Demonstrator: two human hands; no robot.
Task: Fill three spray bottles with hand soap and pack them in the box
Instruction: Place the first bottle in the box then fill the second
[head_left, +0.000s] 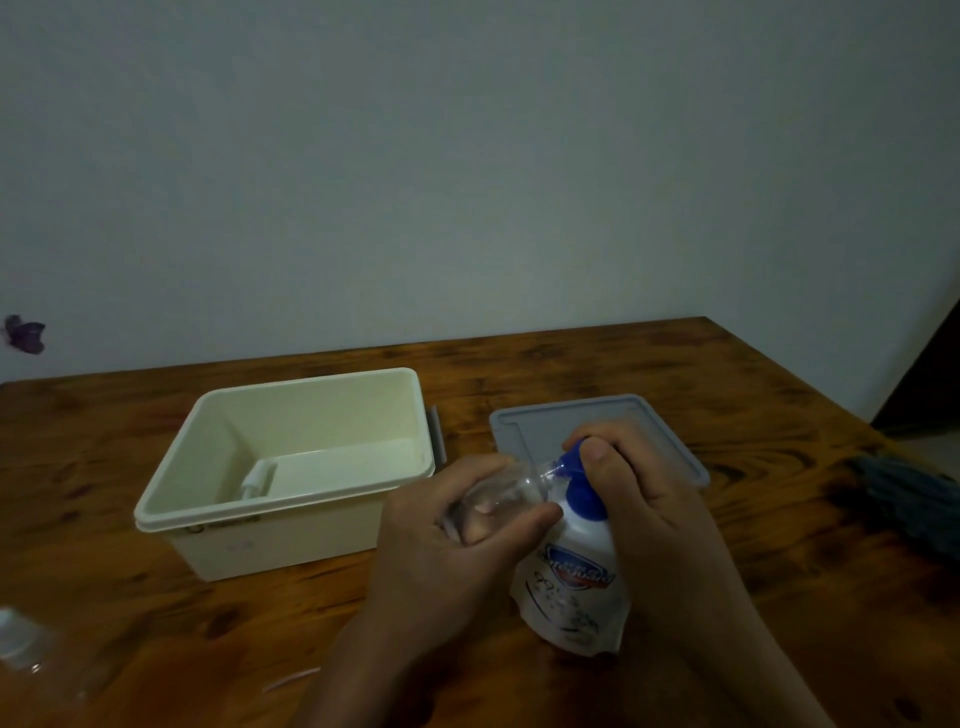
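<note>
Counter (675, 364) carries the open box (171, 501) beside its grey lid (550, 421), so packing can follow filling. One bottle (258, 475) seems to lie inside, mostly hidden. Right hand (649, 499) grips the soap pouch's (571, 587) blue spout; left hand (457, 525) wraps a clear bottle (493, 501), tilted mouth to spout for pouring. Its fill level is unreadable in the dimness. Another bottle (21, 644) is cut off at the left.

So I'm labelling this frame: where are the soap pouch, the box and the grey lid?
soap pouch (571, 587): head view, printed front.
box (283, 540): head view, near outer wall.
grey lid (550, 421): head view, bare far-left top.
</note>
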